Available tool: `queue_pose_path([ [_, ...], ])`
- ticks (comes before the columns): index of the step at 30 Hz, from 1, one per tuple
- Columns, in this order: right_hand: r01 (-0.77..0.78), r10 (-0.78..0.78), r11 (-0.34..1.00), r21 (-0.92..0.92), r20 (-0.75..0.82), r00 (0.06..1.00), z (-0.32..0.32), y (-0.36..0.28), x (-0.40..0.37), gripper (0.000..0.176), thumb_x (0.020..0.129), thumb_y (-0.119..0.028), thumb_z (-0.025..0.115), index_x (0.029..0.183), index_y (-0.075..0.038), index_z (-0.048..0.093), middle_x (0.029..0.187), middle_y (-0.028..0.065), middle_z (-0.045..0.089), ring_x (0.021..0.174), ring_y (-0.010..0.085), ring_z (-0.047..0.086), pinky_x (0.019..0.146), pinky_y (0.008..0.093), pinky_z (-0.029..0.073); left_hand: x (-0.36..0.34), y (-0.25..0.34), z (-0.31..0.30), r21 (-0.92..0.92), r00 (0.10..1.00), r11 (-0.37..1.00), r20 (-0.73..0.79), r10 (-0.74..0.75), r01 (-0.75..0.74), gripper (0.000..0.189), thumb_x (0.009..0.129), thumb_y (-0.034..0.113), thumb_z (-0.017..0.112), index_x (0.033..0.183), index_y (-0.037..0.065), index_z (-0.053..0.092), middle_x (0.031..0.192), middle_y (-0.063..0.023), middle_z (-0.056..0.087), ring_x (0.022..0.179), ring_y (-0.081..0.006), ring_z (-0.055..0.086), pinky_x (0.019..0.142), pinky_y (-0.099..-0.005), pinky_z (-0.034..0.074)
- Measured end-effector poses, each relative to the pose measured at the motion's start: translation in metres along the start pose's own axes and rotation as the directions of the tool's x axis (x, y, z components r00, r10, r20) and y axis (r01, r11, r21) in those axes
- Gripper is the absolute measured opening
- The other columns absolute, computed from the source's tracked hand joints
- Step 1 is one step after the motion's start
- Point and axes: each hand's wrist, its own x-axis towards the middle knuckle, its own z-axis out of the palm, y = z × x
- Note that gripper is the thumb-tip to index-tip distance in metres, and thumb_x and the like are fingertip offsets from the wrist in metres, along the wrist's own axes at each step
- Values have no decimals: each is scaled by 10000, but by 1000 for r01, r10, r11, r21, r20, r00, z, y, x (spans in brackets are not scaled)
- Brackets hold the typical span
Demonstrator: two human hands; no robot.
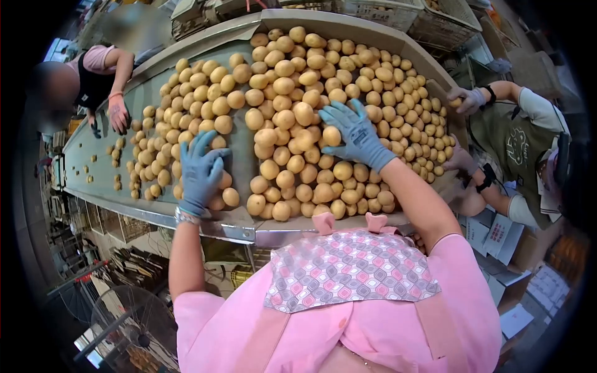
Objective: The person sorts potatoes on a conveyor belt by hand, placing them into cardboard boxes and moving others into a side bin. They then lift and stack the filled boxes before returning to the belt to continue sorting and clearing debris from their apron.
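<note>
My left hand (200, 173), in a blue-grey work glove, rests over round yellow-tan potatoes (222, 124) at the front edge of the green belt. Its fingers are spread, and potatoes lie around and partly under it. My right hand (359, 138), gloved alike, reaches over the dense heap of potatoes (284, 120) on the right. Its fingers are stretched apart, and one potato (331, 135) sits in the gap between thumb and forefinger. The palm hides the potatoes beneath it.
A green conveyor belt (93, 152) runs left, where a co-worker's hand (118, 113) reaches over it. At the right end, another co-worker's gloved hand (467, 99) holds a potato. Crates (443, 28) stand behind the metal side wall; a fan (134, 329) stands lower left.
</note>
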Motion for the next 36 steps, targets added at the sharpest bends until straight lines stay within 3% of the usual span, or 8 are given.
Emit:
queue_pose_path([
  [8, -258, 301, 929, 265, -140, 943, -12, -8, -63, 633, 926, -245, 758, 1493, -51, 554, 1512, 197, 555, 1410, 390, 515, 1177, 502, 404, -20, -156, 3, 588, 957, 756, -152, -246, 288, 239, 957, 306, 650, 1072, 107, 715, 1469, -95, 581, 1307, -388, 512, 1088, -531, 382],
  [11, -318, 337, 933, 169, -97, 937, -35, -27, -119, 561, 949, -155, 734, 1472, -30, 573, 1512, 223, 556, 1405, 393, 527, 1155, 490, 428, 15, -110, -10, 408, 914, 837, -330, -237, 364, 273, 898, 292, 717, 1115, 126, 714, 1342, -137, 613, 1240, -388, 539, 1043, -526, 420],
  [14, -352, 383, 909, 225, -111, 917, -38, -35, -159, 475, 948, -113, 720, 1407, -27, 635, 1422, 206, 632, 1334, 395, 589, 1123, 482, 459, 61, 3, -19, 41, 981, 986, -99, 164, -161, 424, 785, 206, 783, 1190, 132, 681, 1284, -131, 601, 1182, -412, 541, 985, -547, 452],
  [16, -329, 361, 917, 227, -113, 926, -33, -37, -158, 441, 945, -80, 718, 1377, -17, 659, 1383, 196, 665, 1305, 388, 614, 1112, 470, 476, 68, 52, 1, 28, 976, 977, -49, 210, -209, 561, 769, 222, 821, 1301, 195, 645, 1461, -130, 562, 1404, -467, 452, 1178, -604, 372],
  [19, -238, 282, 927, 288, -119, 952, -41, -35, -106, 407, 944, -48, 716, 1348, -17, 685, 1378, 181, 676, 1304, 368, 621, 1115, 453, 487, 75, 30, 41, -4, 977, 983, -104, 184, -186, 446, 905, 402, 734, 1284, 174, 683, 1511, -123, 545, 1472, -430, 406, 1221, -650, 269],
  [26, 170, -54, 926, 336, -328, 943, -45, -41, 96, 395, 957, -96, 698, 1344, -24, 669, 1345, 187, 689, 1210, 377, 661, 1035, 455, 533, 56, 40, 16, -32, 987, 990, -93, 133, -136, 554, 793, 300, 791, 1300, 176, 604, 1357, -117, 551, 1404, -430, 428, 1167, -642, 322],
  [31, 256, -155, 932, 258, -355, 922, 1, -40, 218, 295, 960, -126, 650, 1251, -99, 694, 1228, 155, 729, 1126, 372, 679, 979, 449, 538, -9, 1, -9, -50, 996, 996, -50, -75, 73, 296, 752, 186, 766, 1036, 148, 692, 1496, -141, 520, 1440, -427, 430, 1197, -620, 306],
  [36, 180, -181, 983, -24, -75, 981, 54, -42, 273, 206, 907, -236, 697, 1066, -107, 672, 987, 192, 722, 944, 382, 705, 828, 479, 574, -48, -89, -5, 129, 948, 939, -68, -312, 319, 340, 786, 210, 735, 1117, 156, 680, 1616, -175, 430, 1498, -463, 377, 1191, -681, 292],
])
